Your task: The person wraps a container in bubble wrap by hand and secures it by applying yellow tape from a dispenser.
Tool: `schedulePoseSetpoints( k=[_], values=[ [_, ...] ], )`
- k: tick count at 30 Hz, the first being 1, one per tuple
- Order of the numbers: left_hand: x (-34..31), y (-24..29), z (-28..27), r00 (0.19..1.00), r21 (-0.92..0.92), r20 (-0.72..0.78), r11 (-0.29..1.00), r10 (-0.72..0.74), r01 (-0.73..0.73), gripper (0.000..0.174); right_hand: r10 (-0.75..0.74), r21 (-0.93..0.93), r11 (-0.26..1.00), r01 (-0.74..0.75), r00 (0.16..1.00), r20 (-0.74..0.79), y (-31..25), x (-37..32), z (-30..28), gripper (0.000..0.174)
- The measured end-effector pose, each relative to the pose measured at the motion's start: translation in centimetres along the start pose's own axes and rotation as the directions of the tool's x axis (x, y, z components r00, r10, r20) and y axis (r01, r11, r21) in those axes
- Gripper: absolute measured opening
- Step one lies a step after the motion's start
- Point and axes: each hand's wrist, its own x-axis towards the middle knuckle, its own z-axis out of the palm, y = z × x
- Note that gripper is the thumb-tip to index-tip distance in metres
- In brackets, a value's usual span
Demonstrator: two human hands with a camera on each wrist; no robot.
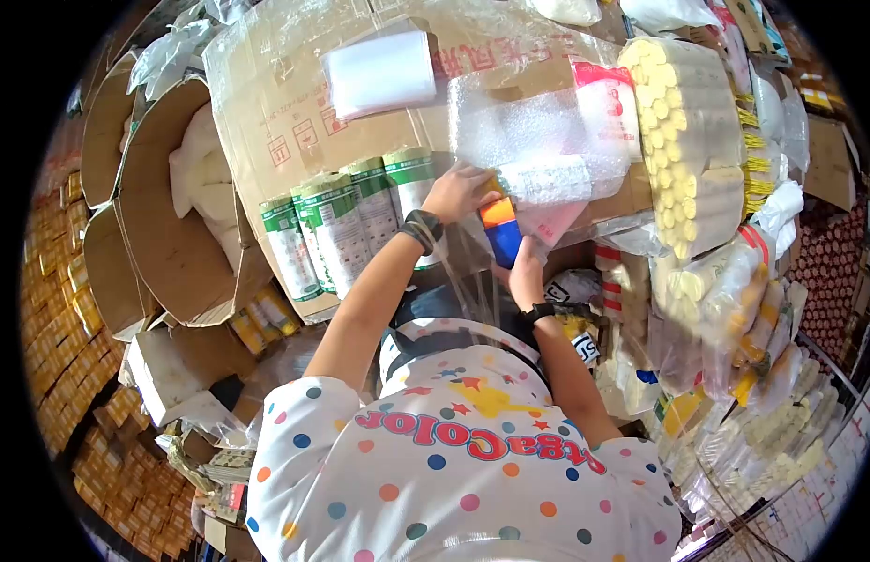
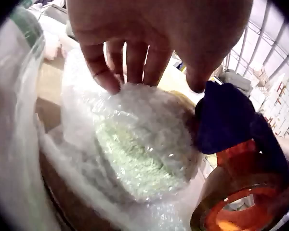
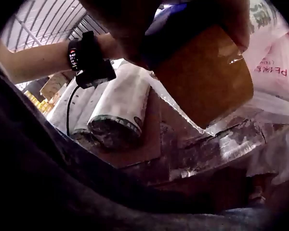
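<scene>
One dispenser: centre of the head view (blue and orange).
Right hand: gripping it.
Left hand: fingers extended, touching the bundle.
Bundle: upper half, right of centre.

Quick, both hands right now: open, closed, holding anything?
Left hand: open, resting on the bubble-wrapped bundle.
Right hand: closed, holding the blue handheld packing-tape dispenser.
</scene>
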Motion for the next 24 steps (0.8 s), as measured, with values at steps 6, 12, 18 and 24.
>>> schedulePoseSetpoints(
  k=[6,12,18,24],
  values=[
    [-0.4,0.1,1.4,0.996,0.079,0.043,0.994,-0.084,0.081,0.053,-0.035,-0.004,0.999,0.035,0.999,-0.003,0.6,-0.6,-0.3,0.064],
    [-0.1,-0.1,1.3,0.979,0.094,0.118,0.983,-0.166,0.155,0.057,0.044,0.076,0.996,-0.048,0.997,0.057,1.8,-3.2,-2.6,0.061],
    [-0.4,-0.4,1.6,0.983,0.052,0.082,0.986,-0.162,0.158,0.059,-0.033,-0.018,0.999,0.034,0.999,0.034,2.9,-5.2,-0.6,0.067],
    [-0.3,0.4,1.4,0.996,0.173,0.003,0.981,-0.091,0.089,0.058,0.0,-0.053,0.999,0.003,0.999,0.053,3.7,-6.9,-0.1,0.069]
  ],
)
